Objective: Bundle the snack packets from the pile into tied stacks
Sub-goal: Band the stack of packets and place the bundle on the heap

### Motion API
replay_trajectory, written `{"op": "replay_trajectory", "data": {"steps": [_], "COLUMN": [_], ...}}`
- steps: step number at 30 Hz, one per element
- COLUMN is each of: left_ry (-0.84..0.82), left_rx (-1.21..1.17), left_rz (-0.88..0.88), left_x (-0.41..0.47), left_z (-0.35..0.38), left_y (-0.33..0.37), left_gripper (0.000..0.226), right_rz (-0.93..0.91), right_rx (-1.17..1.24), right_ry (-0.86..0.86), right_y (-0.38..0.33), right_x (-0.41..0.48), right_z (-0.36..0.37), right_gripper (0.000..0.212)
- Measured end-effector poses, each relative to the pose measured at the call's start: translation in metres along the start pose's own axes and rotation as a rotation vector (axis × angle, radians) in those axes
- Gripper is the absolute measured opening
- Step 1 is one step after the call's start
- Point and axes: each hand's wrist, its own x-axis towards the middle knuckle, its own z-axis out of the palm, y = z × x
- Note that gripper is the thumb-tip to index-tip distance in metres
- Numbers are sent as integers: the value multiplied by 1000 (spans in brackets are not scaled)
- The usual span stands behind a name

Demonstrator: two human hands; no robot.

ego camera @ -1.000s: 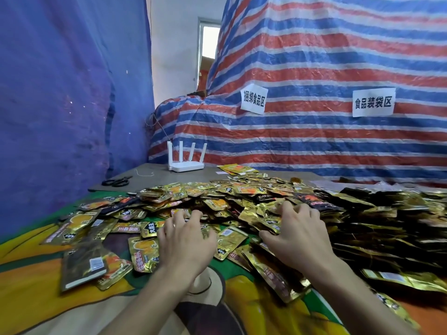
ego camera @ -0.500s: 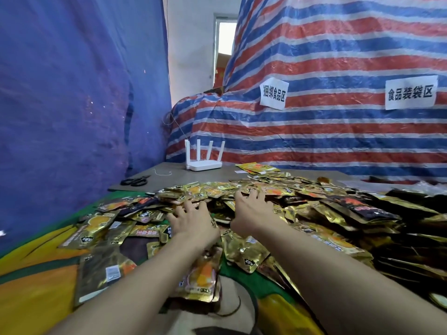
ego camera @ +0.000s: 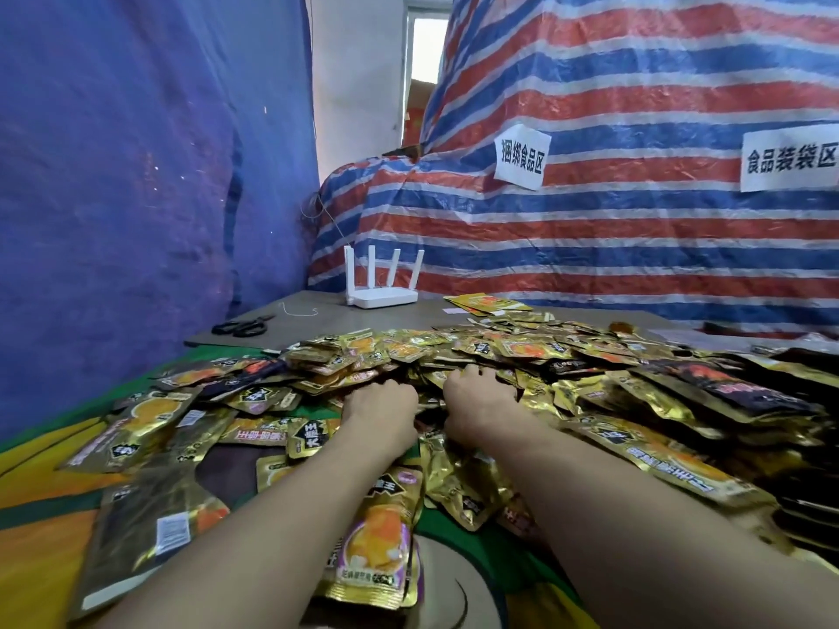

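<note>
A wide pile of gold and black snack packets (ego camera: 522,351) covers the table in front of me. Both my arms stretch forward into it. My left hand (ego camera: 379,413) lies knuckles up with its fingers curled down among the packets, so its fingertips are hidden. Just beside it, my right hand (ego camera: 481,401) has its fingers hooked over the edges of gold packets. A purple and gold packet (ego camera: 381,537) lies flat under my left forearm. Loose packets (ego camera: 140,429) spread out to the left on the colourful cloth (ego camera: 41,501).
Black scissors (ego camera: 243,328) and a loose bit of white string (ego camera: 297,311) lie on the grey board at the back left. A white router (ego camera: 383,288) stands behind them. A blue tarp wall is on the left, a striped tarp with two paper signs on the right.
Both hands have reached further forward into the pile and come close together. Their fingers, spread flat a second ago, are now curled into the packets. My head has moved closer.
</note>
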Motion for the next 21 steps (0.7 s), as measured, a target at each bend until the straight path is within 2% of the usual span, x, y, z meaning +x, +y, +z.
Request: {"op": "replay_trajectory", "data": {"steps": [3, 6, 10, 12, 14, 16, 17, 20, 21], "left_ry": [49, 39, 122, 206, 299, 352, 360, 333, 317], "left_rx": [26, -24, -250, -346, -510, -779, -909, -1222, -1298], "left_rz": [-28, -70, -83, -48, -21, 9, 33, 48, 37], "left_x": [-1, -2, -4, -7, -11, -16, -19, -32, -37], "left_z": [5, 8, 5, 1, -3, -7, -8, -9, -9], "left_y": [-4, -3, 0, 3, 5, 3, 0, -7, -8], "left_gripper": [35, 38, 72, 80, 78, 79, 81, 91, 91], "right_rz": [-83, -122, -128, -115, -96, -69, -59, -33, -26], "right_rx": [-24, -7, 93, 189, 308, 456, 543, 850, 947], "right_ry": [93, 173, 281, 328, 343, 321, 301, 216, 186], "right_y": [3, 6, 6, 4, 2, 6, 10, 24, 27], "right_x": [-8, -16, -25, -32, -41, -49, -52, -64, -68], "right_z": [-4, -14, -32, -44, -54, -62, -65, -68, -69], "right_gripper": [31, 19, 13, 9, 12, 21, 22, 7, 20]}}
